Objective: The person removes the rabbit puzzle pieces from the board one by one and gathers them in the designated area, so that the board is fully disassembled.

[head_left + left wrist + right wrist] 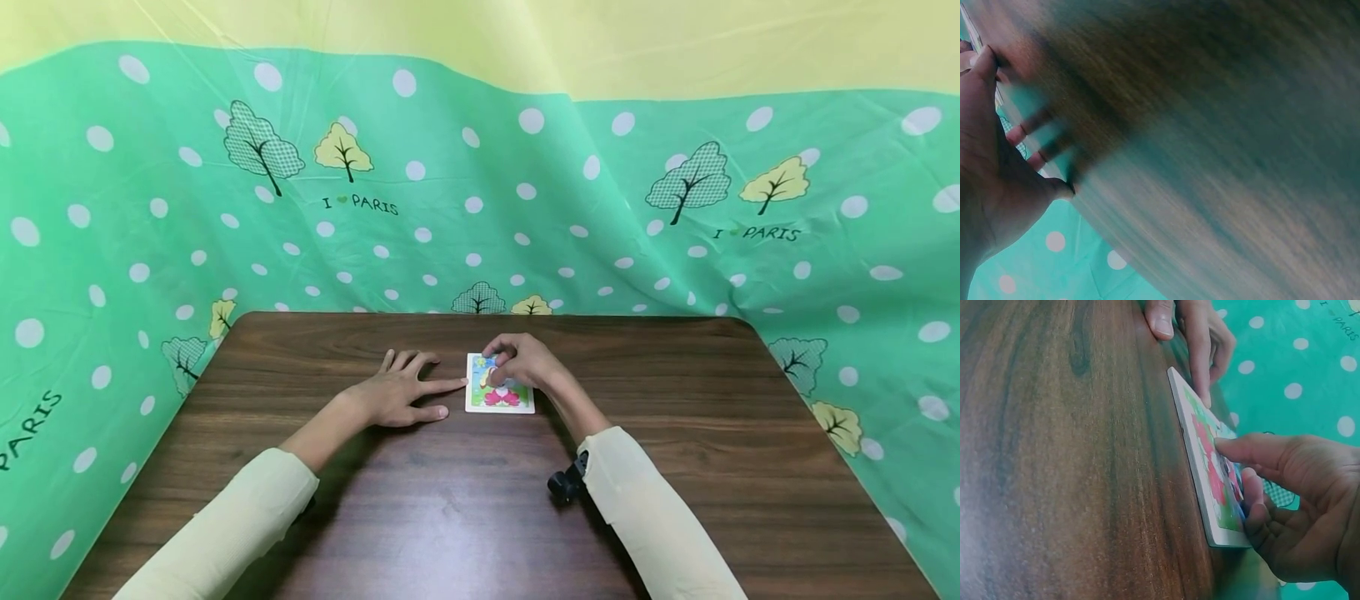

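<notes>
A small square picture board [501, 400], with a white border and a bright printed scene, lies on the brown wooden table. My left hand [393, 395] rests palm down to its left with fingers spread; the straight index fingertip touches the board's left edge. Over the board's upper right part is my right hand [525, 360], its fingers bent. In the right wrist view the thumb of the right hand [1310, 500] touches the picture face, and the other fingers curl near the far side. Whether a loose piece is between thumb and fingers is hidden.
The wooden table [450, 508] extends around the board on all sides. Behind and beside it hangs a green cloth [420, 250] with white dots and printed trees. A small black device [567, 482] is worn at the right wrist.
</notes>
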`<state>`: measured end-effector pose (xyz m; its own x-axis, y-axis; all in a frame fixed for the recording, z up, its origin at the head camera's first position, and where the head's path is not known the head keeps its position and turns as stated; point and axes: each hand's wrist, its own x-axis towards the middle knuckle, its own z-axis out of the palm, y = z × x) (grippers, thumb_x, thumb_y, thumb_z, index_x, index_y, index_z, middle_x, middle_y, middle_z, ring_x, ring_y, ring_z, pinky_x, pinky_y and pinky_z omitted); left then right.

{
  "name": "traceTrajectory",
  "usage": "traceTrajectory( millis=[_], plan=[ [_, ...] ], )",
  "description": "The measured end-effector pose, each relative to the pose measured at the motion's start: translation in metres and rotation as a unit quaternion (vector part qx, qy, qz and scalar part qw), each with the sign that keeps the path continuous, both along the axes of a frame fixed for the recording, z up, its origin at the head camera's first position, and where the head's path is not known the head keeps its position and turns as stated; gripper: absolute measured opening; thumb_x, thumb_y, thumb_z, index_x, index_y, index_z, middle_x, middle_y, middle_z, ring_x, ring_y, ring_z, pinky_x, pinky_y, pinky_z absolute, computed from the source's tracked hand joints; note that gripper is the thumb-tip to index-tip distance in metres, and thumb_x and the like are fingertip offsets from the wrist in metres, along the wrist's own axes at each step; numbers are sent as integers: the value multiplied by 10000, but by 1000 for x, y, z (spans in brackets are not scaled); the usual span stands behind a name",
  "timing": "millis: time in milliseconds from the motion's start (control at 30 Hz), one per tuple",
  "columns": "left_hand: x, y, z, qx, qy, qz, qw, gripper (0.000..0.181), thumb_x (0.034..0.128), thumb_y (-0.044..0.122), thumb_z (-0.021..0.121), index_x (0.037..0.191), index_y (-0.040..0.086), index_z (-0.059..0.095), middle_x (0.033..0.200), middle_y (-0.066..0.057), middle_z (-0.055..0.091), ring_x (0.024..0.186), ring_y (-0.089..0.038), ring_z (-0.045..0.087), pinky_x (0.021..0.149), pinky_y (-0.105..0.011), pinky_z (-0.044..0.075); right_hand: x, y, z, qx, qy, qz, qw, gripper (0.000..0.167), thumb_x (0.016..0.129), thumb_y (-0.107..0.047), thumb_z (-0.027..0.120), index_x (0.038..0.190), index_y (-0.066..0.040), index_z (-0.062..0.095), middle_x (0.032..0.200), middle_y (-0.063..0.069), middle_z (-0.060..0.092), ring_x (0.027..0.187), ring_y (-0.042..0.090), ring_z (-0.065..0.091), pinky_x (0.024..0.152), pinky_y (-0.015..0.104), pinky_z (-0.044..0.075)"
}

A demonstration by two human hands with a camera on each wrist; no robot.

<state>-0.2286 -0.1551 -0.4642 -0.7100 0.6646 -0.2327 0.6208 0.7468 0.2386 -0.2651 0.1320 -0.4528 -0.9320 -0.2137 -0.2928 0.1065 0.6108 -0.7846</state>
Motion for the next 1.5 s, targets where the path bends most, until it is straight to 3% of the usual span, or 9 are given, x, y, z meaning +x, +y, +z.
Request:
traceTrajectory(
  millis=[500, 767, 1000, 1167, 1333, 1500],
  plan=[
    [-1, 0, -2, -21, 49, 1, 10000, 608, 1172, 654, 444, 1756, 515, 345, 1834, -161, 245, 1694, -510, 196, 1338, -858, 103, 1, 2, -5, -189, 237, -81, 9995, 391, 841, -22, 961, 1190, -125, 817, 1099, 83, 721, 1032, 262, 648, 867, 324, 536],
    [-2, -1, -4, -52, 105, -1, 9999, 606, 1167, 666, 450, 1748, 525, 355, 1831, -157, 259, 1689, -506, 211, 1351, -837, 108, 1, 3, -7, -311, 457, -219, 9982, 152, 971, -98, 851, 1115, -101, 803, 1070, 78, 742, 986, 229, 674, 844, 302, 512],
    [-1, 0, -3, -24, 85, 17, 10000, 603, 1167, 657, 461, 1747, 520, 366, 1831, -152, 260, 1688, -504, 208, 1349, -839, 108, 0, 3, -7, -484, 329, -374, 9976, 126, 1028, -92, 805, 1139, -42, 770, 1012, 82, 748, 867, 177, 690, 739, 260, 539],
    [0, 0, -1, -32, 54, 42, 10000, 606, 1167, 658, 456, 1749, 519, 360, 1831, -154, 255, 1688, -503, 206, 1348, -840, 106, -1, 4, -8, -756, 158, -639, 9950, 131, 1056, -62, 758, 1174, -6, 744, 960, 80, 748, 797, 149, 675, 667, 241, 536],
    [0, 0, 0, -33, 78, 48, 10000, 607, 1164, 660, 462, 1747, 516, 369, 1827, -154, 265, 1682, -500, 218, 1349, -836, 114, -1, 9, -12, -1103, 162, -759, 9909, 161, 1063, -64, 747, 1200, 18, 732, 954, 83, 750, 791, 143, 696, 679, 232, 565],
    [0, 1, -1, 15, 100, 30, 9999, 608, 1163, 659, 467, 1745, 507, 382, 1822, -163, 276, 1676, -510, 231, 1345, -839, 121, -4, 19, -18, -1825, 131, -846, 9795, 196, 1046, -32, 750, 1214, 68, 730, 887, 70, 779, 742, 123, 719, 666, 224, 604]
  ],
)
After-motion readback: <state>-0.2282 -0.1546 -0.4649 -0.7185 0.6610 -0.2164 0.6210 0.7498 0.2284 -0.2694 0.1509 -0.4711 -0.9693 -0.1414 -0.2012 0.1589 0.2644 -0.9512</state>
